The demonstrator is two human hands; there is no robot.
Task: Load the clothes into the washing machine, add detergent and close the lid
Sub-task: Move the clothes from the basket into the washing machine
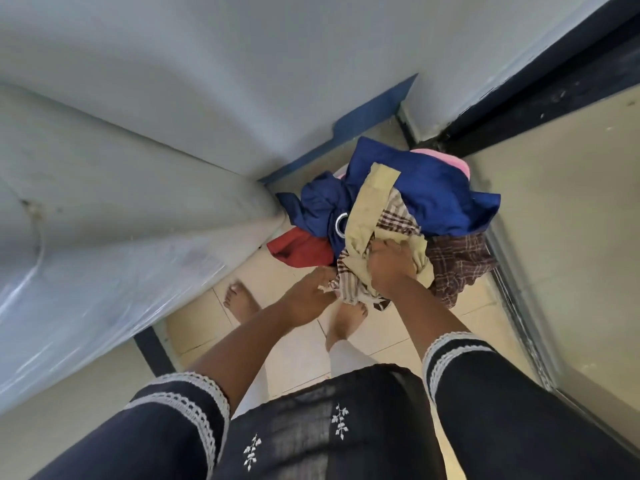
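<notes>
Nearest, at six o'clock, dark sleeves (485, 393) with white lace trim. Past them the right hand (393, 268) clutches a beige cloth (363, 216), and the left hand (308, 299) grips a striped cloth (349, 285) at its edge. Beyond, toward one o'clock, the clothes pile (415, 188) lies on the tiled floor (298, 344), blue cloth on top.

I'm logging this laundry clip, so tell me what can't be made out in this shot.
Head view:
- Whatever holds the heaped clothes: the blue garment and brown checked cloth cover it.
- Left hand: fingertips buried in the beige cloth.
- Right hand: its grip is sunk into the beige cloth.
- White appliance at left: blurred, top cut off; lid unseen.
</notes>
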